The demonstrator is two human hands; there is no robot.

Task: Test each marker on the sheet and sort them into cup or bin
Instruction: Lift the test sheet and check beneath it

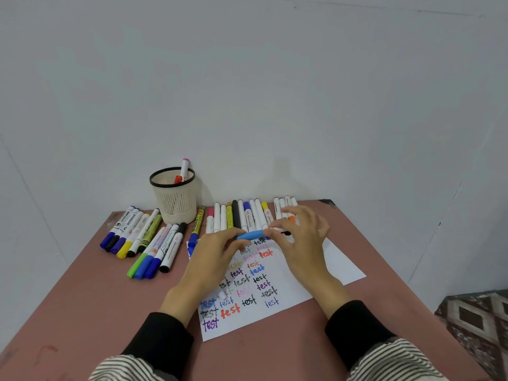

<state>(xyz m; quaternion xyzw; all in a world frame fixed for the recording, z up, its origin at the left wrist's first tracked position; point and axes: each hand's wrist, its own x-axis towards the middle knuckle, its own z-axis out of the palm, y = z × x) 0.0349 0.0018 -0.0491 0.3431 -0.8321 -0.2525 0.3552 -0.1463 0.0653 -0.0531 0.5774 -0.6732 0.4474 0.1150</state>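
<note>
Both hands hold one marker [251, 235] level above the far end of the white sheet [338, 264], which is covered in coloured "test" words. My left hand [217, 251] grips its light-blue end. My right hand [299, 237] pinches the other end with thumb and fingertips, the remaining fingers spread. Whether that blue part is a cap or the barrel is unclear. A cream mesh cup [176, 196] with a black rim stands at the back left, with a pink-capped marker and a red-capped marker in it. No bin is in view.
A row of markers [242, 215] lies along the table's far edge behind the sheet. Two more groups of markers [132, 232] lie left of the sheet, in front of the cup. The brown table [90, 292] meets a white wall. A patterned rug [478, 320] shows at the right.
</note>
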